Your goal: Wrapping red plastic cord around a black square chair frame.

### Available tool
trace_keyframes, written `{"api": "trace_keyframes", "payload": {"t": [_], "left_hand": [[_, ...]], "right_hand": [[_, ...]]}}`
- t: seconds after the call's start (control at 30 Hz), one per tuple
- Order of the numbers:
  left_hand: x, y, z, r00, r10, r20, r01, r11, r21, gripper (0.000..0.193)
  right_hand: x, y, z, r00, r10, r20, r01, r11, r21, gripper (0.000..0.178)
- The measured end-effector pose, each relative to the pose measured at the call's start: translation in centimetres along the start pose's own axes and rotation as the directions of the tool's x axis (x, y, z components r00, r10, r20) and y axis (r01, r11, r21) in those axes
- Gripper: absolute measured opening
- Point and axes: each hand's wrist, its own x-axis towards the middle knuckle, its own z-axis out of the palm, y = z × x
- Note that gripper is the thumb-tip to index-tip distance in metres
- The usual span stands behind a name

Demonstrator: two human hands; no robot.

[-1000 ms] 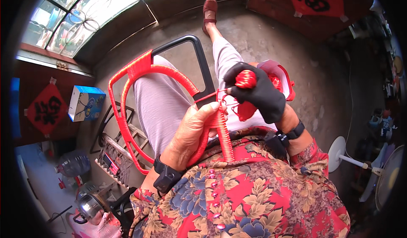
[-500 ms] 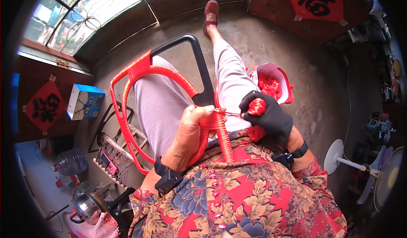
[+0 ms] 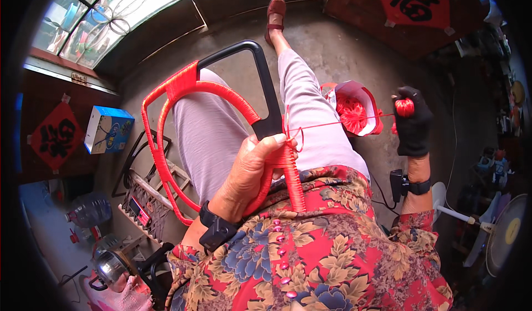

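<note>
Across my lap rests a black frame [image 3: 270, 86] of bent tubing, much of it wound closely with shiny red cord [image 3: 184, 83]. My bare left hand [image 3: 249, 170] is closed round the wrapped bars near the frame's lower right, its thumb pressed on the windings. Out to the right, my right hand [image 3: 414, 125], in a black glove with bare fingertips, is closed on a small bundle of red cord [image 3: 405, 108]. A thin red strand [image 3: 321, 125] runs from the frame over my leg to that hand. Beside my left thumb, a small loop of cord stands up.
A white and red bag [image 3: 367, 96] holding a heap of red cord [image 3: 351, 111] stands beside my right leg. At left are a blue box [image 3: 111, 129], a wooden stool [image 3: 147, 200], a clear plastic bottle [image 3: 91, 210] and a metal pot [image 3: 112, 266]. An electric fan [image 3: 507, 230] stands at right.
My right hand has moved away to the right and up with the cord bundle, drawing the strand out long. My left hand keeps its grip on the frame.
</note>
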Motion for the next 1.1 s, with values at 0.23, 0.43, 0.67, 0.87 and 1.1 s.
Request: {"api": "trace_keyframes", "payload": {"t": [0.23,0.43,0.67,0.87,1.1], "left_hand": [[0.3,-0.3,0.3,1.0,0.023,0.007,-0.024,0.998,0.065,0.031],[0.1,-0.5,0.7,0.998,0.06,-0.035,-0.058,0.996,0.072,0.026],[0.3,-0.4,-0.2,0.998,0.06,0.025,-0.06,0.998,0.011,0.023],[1.1,-0.2,-0.6,0.991,0.102,0.081,-0.111,0.988,0.112,0.024],[0.8,-0.8,-0.8,0.995,0.079,0.062,-0.083,0.995,0.06,0.024]], "right_hand": [[-0.7,2.8,-1.5,1.0,0.003,0.019,0.003,0.946,-0.325,0.018],[2.1,-9.6,4.2,0.607,0.196,0.77,-0.783,0.313,0.537,0.014],[4.4,-14.3,7.1,0.437,-0.014,0.899,-0.862,0.278,0.423,0.014],[4.1,-14.2,7.5,0.84,-0.178,0.513,-0.251,0.71,0.658,0.015],[7.8,-15.6,7.1,0.73,-0.548,0.409,0.207,0.747,0.632,0.018]]}}
